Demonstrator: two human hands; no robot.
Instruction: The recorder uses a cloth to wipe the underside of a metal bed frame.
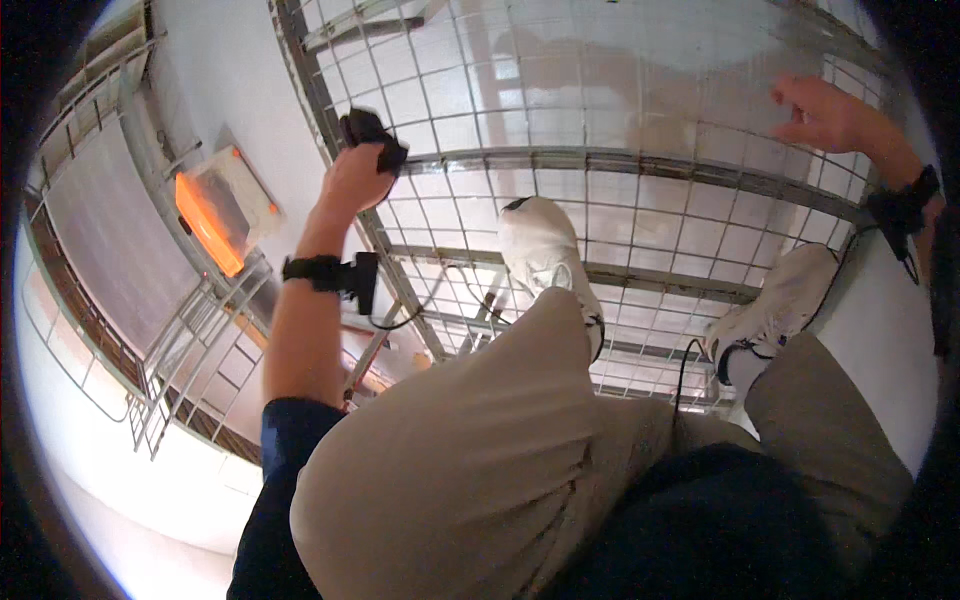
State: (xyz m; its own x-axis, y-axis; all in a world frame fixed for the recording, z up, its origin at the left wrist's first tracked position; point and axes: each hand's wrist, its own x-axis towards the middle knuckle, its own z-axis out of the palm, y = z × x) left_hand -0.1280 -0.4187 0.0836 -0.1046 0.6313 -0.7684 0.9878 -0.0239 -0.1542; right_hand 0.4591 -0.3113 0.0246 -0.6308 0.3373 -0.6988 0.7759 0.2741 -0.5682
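Observation:
My left hand [360, 176] is closed around a black object [373, 139] whose kind I cannot tell, beside the left rail of a metal wire-mesh platform [555, 161]. At the upper right, my right hand [825, 116] is raised over the mesh near the wall, fingers apart and slightly curled, holding nothing. Each wrist wears a black strap with a device and cable. My feet in pale shoes [551, 244] stand on the mesh, one forward at the centre, the other to the right.
On the left, an orange-edged fixture [210, 225] stands beside a pale panel [244, 191]. Wire racks [184, 330] and a grey board [112, 217] lie farther left. Through the mesh, metal bars and a lower level show. A white wall [877, 330] borders the right side.

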